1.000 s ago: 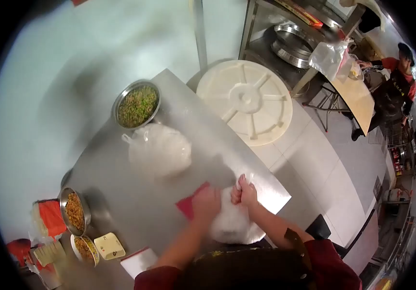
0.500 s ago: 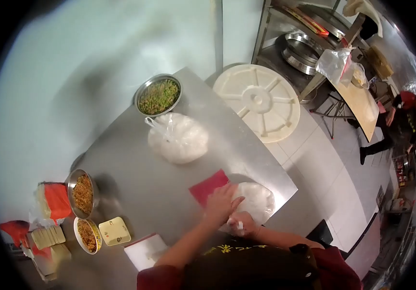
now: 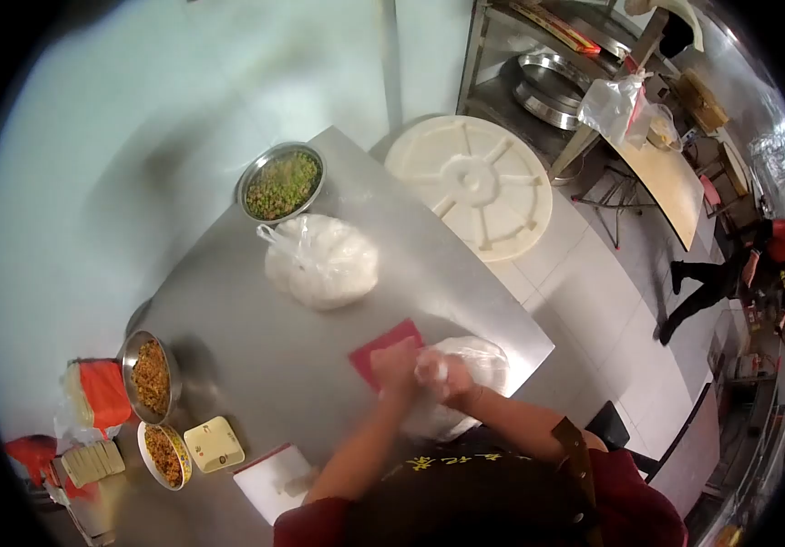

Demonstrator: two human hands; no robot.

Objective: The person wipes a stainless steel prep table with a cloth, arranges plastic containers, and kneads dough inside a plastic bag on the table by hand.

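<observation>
A clear plastic bag with white contents [image 3: 486, 357] lies at the table's near right edge, partly covered by my hands and right arm. My right hand [image 3: 447, 376] is closed around the gathered top of this bag, with a bit of white showing between the fingers. Beside it, my left hand [image 3: 394, 366] looks curled closed over the edge of a flat pink sheet [image 3: 376, 356]. Motion smears it, and whatever its fingers hold is hidden. Farther up the table sits another knotted plastic bag of white contents [image 3: 324, 264].
A metal bowl of chopped greens [image 3: 281, 185] stands at the far corner. To the left are two bowls of brown filling [image 3: 151, 378], a yellow lid [image 3: 215, 444] and a white board [image 3: 272, 479]. A round white lid [image 3: 470, 187] is beyond the table; a person [image 3: 748, 269] is at far right.
My left hand has gone from stretched fingers to a curled shape, moving slightly away from me. The right hand has lifted the bag's top away from my body. The other person has shifted.
</observation>
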